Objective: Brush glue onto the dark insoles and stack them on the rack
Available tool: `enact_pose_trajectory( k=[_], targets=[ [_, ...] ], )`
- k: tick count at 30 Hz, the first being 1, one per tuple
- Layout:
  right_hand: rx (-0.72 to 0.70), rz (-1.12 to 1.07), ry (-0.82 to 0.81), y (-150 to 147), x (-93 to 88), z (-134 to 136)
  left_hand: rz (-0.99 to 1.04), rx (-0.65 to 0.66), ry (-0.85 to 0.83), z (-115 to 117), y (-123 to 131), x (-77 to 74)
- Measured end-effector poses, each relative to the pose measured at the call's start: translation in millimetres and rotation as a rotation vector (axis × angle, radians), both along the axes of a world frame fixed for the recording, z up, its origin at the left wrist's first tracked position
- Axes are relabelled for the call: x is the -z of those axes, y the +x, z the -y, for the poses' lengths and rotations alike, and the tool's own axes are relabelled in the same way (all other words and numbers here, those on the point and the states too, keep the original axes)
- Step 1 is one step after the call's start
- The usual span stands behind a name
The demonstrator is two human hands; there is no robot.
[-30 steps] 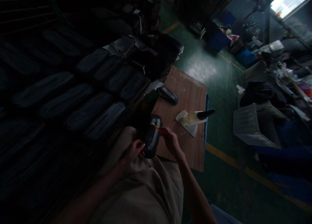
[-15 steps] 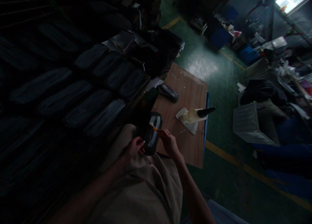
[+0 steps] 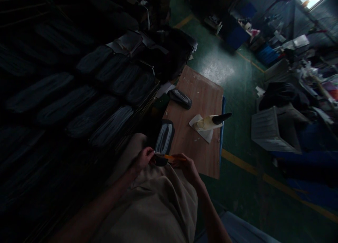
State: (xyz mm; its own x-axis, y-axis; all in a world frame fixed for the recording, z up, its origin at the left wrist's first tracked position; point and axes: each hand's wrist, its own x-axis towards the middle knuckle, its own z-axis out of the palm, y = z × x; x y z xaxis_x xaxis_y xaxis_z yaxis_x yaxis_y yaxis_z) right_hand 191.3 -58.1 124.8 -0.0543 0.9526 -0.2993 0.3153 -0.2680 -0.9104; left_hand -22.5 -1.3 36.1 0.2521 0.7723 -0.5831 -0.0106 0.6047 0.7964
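A dark oblong pad (image 3: 164, 135) with whitish streaks along its upper face lies at the near left edge of the wooden board (image 3: 203, 91). My right hand (image 3: 185, 162) grips the orange handle of a brush (image 3: 169, 156). The brush's bristle end lies across the near end of the pad. Beside that end is my left hand (image 3: 146, 156), its fingertips closed together at the pad's edge, close to the bristles. What they pinch, if anything, is too dark to make out. A second streaked dark pad (image 3: 180, 98) rests farther up the board.
On the board, a pale container with a black tapered end (image 3: 213, 122) lies on a white sheet (image 3: 207, 134). Rows of similar dark pads (image 3: 111, 125) fill the left side. A white crate (image 3: 266, 130) stands on the green floor at right.
My right hand has drawn the brush down toward the pad's near end, and its handle now lies more level. White streaks cover more of the pad. My left hand has shifted slightly left.
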Motion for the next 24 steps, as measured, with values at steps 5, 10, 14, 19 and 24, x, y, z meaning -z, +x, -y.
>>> enact_pose_trajectory(
  k=[5, 10, 14, 19, 24],
  targets=[
    [0.165, 0.121, 0.169, 12, 7.1, -38, -0.035, 0.034, 0.025, -1, 0, 2.9],
    [0.129, 0.337, 0.323, 6, 7.7, -81, -0.051, 0.037, 0.021, -1, -1, 2.8],
    [0.029, 0.49, 0.356, -2, 11.0, -97, -0.052, 0.032, 0.03, 0, -1, 3.9],
    [-0.054, 0.499, 0.295, -1, 13.0, -86, -0.039, 0.021, 0.018, -1, -1, 3.8],
    [-0.013, 0.392, 0.291, 4, 1.2, -84, -0.028, 0.021, 0.023, 0, -1, 4.1]
  ],
)
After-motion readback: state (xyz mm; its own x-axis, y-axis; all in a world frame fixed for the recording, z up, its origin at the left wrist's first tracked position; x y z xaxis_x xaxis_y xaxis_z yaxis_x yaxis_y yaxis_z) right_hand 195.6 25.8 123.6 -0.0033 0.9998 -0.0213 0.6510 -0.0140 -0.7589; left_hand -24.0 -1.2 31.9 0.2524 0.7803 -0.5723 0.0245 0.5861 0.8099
